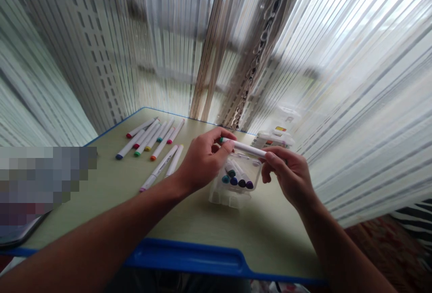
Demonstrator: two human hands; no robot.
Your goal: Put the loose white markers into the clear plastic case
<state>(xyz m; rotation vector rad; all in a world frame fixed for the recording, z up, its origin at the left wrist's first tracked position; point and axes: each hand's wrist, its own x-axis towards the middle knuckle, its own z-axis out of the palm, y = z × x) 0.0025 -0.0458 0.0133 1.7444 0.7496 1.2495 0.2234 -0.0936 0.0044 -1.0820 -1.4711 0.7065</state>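
A white marker with a green end is held nearly level between my two hands. My left hand pinches it near the green end, and my right hand grips the opposite end between thumb and fingers. Just below the marker stands a clear plastic case, open at the top. Inside it lie several markers with teal, blue, black and purple ends. To the left of my left hand, two pink- and yellow-ended markers rest on the table.
Several loose markers with coloured ends lie at the table's back left. A clear plastic container stands at the back right. The pale table has a blue edge with a moulded tray in front. String curtains hang behind.
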